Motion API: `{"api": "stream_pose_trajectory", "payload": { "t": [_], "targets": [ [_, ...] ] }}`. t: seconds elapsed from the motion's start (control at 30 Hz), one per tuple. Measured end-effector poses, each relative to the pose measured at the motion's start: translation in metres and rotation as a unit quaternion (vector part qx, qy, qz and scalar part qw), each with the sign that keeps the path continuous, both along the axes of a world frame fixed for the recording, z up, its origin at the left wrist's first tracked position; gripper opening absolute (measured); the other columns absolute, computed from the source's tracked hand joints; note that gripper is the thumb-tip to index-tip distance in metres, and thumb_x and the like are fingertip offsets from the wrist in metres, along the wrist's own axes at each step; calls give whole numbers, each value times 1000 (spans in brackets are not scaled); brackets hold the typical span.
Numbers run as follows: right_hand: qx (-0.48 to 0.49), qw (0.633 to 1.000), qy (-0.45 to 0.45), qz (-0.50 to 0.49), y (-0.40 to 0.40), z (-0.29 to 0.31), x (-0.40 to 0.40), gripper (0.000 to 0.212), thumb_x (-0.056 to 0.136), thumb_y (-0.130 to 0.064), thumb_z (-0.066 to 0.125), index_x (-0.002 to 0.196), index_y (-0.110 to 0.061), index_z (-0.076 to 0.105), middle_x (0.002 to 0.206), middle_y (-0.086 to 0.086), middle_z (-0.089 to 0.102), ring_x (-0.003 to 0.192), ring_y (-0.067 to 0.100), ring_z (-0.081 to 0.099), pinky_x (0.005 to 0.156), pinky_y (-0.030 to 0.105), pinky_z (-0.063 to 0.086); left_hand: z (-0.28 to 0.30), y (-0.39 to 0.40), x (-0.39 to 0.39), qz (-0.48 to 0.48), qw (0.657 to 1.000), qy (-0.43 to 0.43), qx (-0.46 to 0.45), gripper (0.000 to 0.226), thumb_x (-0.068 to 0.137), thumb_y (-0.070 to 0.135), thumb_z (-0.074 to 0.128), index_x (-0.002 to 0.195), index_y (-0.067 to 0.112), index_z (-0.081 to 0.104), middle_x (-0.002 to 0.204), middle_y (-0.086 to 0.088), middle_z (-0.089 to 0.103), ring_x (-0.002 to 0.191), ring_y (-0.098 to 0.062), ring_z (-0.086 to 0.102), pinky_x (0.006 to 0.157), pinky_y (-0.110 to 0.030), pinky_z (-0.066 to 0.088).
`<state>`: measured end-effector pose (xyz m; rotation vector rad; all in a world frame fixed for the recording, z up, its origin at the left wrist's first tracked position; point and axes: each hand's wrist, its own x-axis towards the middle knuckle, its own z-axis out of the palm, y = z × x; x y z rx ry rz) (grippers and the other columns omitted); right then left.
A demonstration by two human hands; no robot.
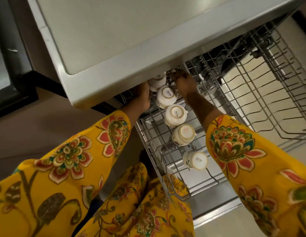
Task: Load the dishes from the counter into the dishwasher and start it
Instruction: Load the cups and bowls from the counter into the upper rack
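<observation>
The dishwasher's upper rack is pulled out below a grey counter edge. Several white cups stand upside down in a row along its left side: one, another, a third and the nearest. At the far end a further white cup sits half hidden under the counter edge. My left hand holds that cup from the left, its fingertips hidden. My right hand is just right of it, fingers bent down over the rack wires; what they hold is hidden.
The lower rack of grey wire lies to the right over the steel door. The counter overhang hides the back of the upper rack. A dark-framed appliance stands at the left. My yellow flowered sleeves fill the foreground.
</observation>
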<state>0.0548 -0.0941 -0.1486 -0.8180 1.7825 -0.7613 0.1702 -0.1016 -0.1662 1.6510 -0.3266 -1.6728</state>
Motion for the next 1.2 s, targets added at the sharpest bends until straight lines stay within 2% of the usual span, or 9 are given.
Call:
{"api": "stream_pose_trajectory", "payload": {
  "t": [0.37, 0.53, 0.77, 0.9, 0.97, 1.0, 1.03, 1.1, 1.2],
  "targets": [
    [17, 999, -21, 21, 95, 59, 22, 39, 96, -29, 48, 126, -6, 56, 130, 17, 55, 122, 35, 49, 102, 38, 39, 70, 85, 14, 13, 999, 10, -40, 35, 91, 49, 50, 111, 23, 61, 122, -8, 63, 112, -26, 60, 101, -46, 45],
    [-8, 995, -43, 94, 132, 103, 48, 35, 97, -30, 45, 119, -7, 60, 121, 16, 60, 114, 32, 53, 97, 38, 39, 119, 141, 27, 48, 996, 9, -80, 51, 96, 47, 42, 133, 14, 51, 127, -8, 60, 115, -24, 57, 100, -40, 46],
    [-61, 985, -87, 136, 159, 155, 82, 30, 96, -30, 48, 117, -15, 63, 107, 0, 62, 107, 18, 55, 99, 36, 42, 178, 181, 56, 73, 988, -5, -135, 34, 103, 31, 33, 106, 8, 59, 85, -1, 63, 64, -4, 66, 48, -13, 48],
    [-83, 979, -94, 162, 163, 179, 99, 29, 94, -36, 48, 111, -19, 64, 107, -2, 64, 106, 15, 57, 98, 36, 43, 205, 188, 82, 97, 982, -35, -159, 44, 101, 34, 38, 136, 8, 46, 138, -13, 49, 113, -17, 52, 93, -27, 40],
    [-96, 976, -94, 172, 161, 190, 108, 16, 94, -35, 48, 88, -29, 62, 88, -10, 59, 88, 8, 54, 84, 29, 42, 218, 190, 95, 110, 978, -44, -173, 46, 101, 33, 38, 130, -1, 48, 137, -28, 43, 96, -12, 33, 89, -34, 40],
    [-104, 975, -95, 175, 160, 198, 113, 17, 93, -35, 48, 81, -31, 59, 84, -11, 57, 84, 7, 53, 76, 25, 40, 225, 191, 102, 112, 977, -44, -175, 41, 101, 31, 38, 114, -3, 56, 120, -31, 50, 112, -41, 53, 81, -32, 46],
    [-106, 974, -95, 177, 158, 205, 118, 17, 93, -36, 47, 80, -31, 58, 88, -9, 58, 88, 10, 54, 70, 23, 37, 230, 189, 109, 119, 976, -49, -176, 33, 102, 29, 37, 94, 4, 58, 95, -23, 52, 66, -19, 57, 65, -24, 48],
    [-119, 970, -97, 189, 153, 218, 131, 15, 91, -38, 46, 91, -30, 59, 95, -6, 57, 96, 14, 53, 65, 21, 34, 246, 186, 119, 145, 970, -43, -192, 28, 102, 25, 36, 80, 18, 51, 71, -1, 46, 43, 0, 47, 45, -14, 39],
    [-137, 965, -113, 195, 139, 231, 149, 25, 97, -33, 44, 110, -20, 60, 97, -3, 57, 97, 15, 53, 80, 28, 42, 260, 179, 131, 149, 965, -26, -212, 24, 103, 28, 33, 111, 18, 53, 101, 6, 58, 83, 2, 61, 70, -10, 44]
  ]
}}
